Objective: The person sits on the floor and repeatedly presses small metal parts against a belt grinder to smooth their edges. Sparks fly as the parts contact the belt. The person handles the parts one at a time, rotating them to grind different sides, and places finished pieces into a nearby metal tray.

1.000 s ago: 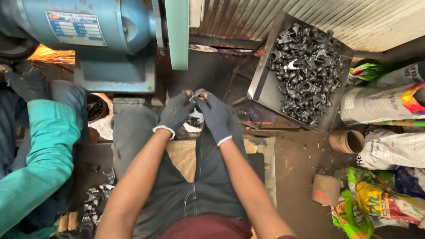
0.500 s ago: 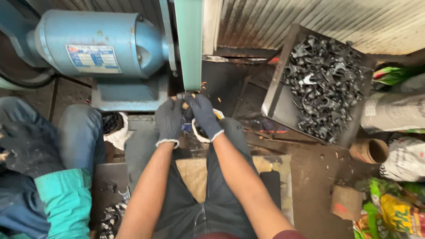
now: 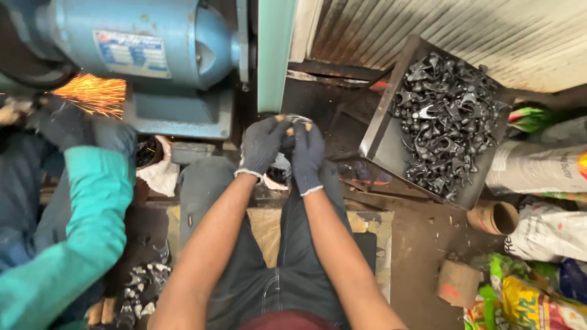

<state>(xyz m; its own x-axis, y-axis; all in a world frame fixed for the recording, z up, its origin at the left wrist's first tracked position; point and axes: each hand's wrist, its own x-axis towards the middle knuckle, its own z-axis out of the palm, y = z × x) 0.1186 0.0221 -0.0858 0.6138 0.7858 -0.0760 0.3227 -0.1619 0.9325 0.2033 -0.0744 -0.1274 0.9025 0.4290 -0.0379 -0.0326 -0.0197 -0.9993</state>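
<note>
Head view looks straight down on two gloved hands pressed together: the left hand (image 3: 262, 144) and right hand (image 3: 307, 153) have their fingers clamped on a small metal part (image 3: 296, 119), steadying it just under the green upright belt guard (image 3: 276, 55) of the blue grinder motor (image 3: 140, 43). Both hands share the grip, likely for control. A tilted tray (image 3: 382, 131) of dark metal pieces sits to the right, within reach. On the left, another person's teal sleeve (image 3: 79, 244) crowds in, with sparks (image 3: 92, 95) beyond it.
</note>
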